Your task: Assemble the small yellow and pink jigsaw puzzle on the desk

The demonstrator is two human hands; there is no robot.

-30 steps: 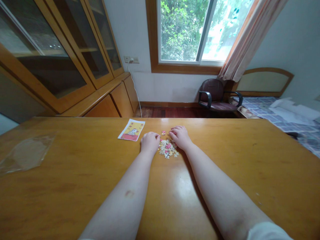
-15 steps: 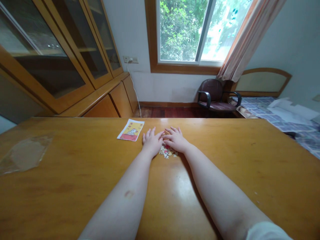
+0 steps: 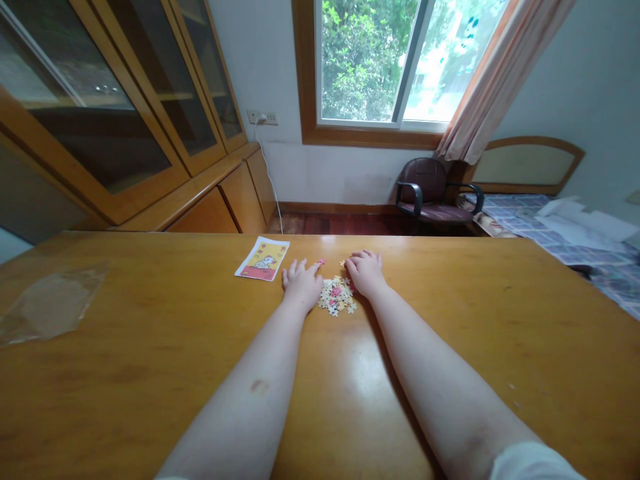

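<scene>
A small heap of jigsaw pieces [image 3: 337, 297] lies on the wooden table [image 3: 150, 347], between my two hands. My left hand [image 3: 301, 283] rests flat just left of the heap, fingers spread, one fingertip touching a loose pink piece [image 3: 321, 261]. My right hand [image 3: 366, 272] rests on the table at the heap's right edge, fingers bent downward near a small pale piece [image 3: 343, 263]. Neither hand lifts anything. A printed picture card [image 3: 263, 259] in yellow and red lies left of my left hand.
A clear plastic bag [image 3: 47, 303] lies flat near the table's left edge. Beyond the table stand a wooden glass-door cabinet [image 3: 125, 113], a dark armchair [image 3: 433, 193] under the window, and a bed [image 3: 565, 227] at the right.
My hands lay together over the heap half a second ago; they have since drawn apart to its two sides, uncovering the pieces. Two single pieces now lie just beyond the heap.
</scene>
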